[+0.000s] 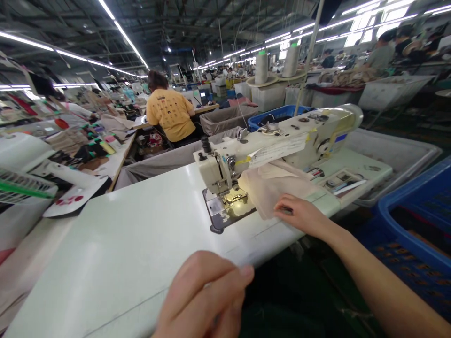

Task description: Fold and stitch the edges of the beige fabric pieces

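A sewing machine stands on a pale green table. Beige fabric is bunched to the right of the needle, under the machine's arm, and hangs slightly toward the table's front edge. My right hand is closed on the near edge of this fabric with curled fingers. Close to the camera, my left hand hovers over the front edge, its fingers drawn together. Blur hides whether anything small is between them. The metal needle plate shows beside the fabric.
A tray of small tools lies at the table's right end. A blue basket stands at right, and a white fan at left. Thread cones rise behind the machine. A co-worker in a yellow shirt sits beyond.
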Action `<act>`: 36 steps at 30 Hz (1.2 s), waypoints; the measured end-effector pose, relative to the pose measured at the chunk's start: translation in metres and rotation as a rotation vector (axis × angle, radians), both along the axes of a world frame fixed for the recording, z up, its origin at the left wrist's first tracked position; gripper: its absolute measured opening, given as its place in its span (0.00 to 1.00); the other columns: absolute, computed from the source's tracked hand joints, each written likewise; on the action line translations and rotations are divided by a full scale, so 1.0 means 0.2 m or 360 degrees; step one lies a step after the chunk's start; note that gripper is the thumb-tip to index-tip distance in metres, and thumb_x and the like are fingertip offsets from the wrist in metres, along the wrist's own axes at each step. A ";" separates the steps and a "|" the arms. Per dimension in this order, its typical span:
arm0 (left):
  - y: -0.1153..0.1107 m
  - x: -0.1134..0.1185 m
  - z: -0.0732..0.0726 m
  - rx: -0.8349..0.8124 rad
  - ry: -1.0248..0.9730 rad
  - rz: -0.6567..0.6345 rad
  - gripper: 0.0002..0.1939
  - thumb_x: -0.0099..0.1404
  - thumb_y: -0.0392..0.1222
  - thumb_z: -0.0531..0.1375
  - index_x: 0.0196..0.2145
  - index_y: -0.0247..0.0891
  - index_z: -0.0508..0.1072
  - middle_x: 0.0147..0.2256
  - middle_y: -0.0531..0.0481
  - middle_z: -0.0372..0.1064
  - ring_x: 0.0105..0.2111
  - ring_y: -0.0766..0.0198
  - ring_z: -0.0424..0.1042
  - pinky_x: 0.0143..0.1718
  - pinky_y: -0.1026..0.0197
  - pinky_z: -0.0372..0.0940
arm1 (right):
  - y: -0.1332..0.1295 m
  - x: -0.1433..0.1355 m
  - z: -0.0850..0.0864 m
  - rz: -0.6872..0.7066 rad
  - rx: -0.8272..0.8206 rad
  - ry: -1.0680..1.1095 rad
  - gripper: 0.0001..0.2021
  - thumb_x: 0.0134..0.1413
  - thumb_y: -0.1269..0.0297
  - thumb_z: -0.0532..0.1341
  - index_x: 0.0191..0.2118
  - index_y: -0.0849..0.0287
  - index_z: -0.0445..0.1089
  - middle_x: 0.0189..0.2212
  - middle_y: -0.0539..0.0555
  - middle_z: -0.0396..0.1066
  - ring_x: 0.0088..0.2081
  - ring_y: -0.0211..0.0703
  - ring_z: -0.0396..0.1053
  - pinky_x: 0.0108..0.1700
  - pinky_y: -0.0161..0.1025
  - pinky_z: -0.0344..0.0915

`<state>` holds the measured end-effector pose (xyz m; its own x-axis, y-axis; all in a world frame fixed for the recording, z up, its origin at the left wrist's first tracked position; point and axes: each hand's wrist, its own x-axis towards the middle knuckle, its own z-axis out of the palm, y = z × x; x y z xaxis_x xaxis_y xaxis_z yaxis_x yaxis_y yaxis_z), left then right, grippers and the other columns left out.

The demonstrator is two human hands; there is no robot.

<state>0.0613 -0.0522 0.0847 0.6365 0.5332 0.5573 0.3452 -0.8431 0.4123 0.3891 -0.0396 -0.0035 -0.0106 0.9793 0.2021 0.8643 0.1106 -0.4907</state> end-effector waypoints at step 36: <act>0.48 0.56 -0.49 0.0178 0.0814 -0.0203 0.19 0.68 0.29 0.54 0.54 0.37 0.72 0.54 0.43 0.71 0.49 0.54 0.69 0.51 0.49 0.70 | 0.10 -0.03 -0.05 0.0050 -0.0075 -0.0058 0.05 0.56 0.73 0.56 0.32 0.57 0.67 0.29 0.49 0.71 0.31 0.40 0.71 0.34 0.33 0.65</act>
<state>0.1742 0.0445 -0.0129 0.8973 0.3890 0.2085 0.3704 -0.9206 0.1236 0.3837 -0.0188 -0.0125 -0.0480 0.9868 0.1549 0.8781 0.1156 -0.4644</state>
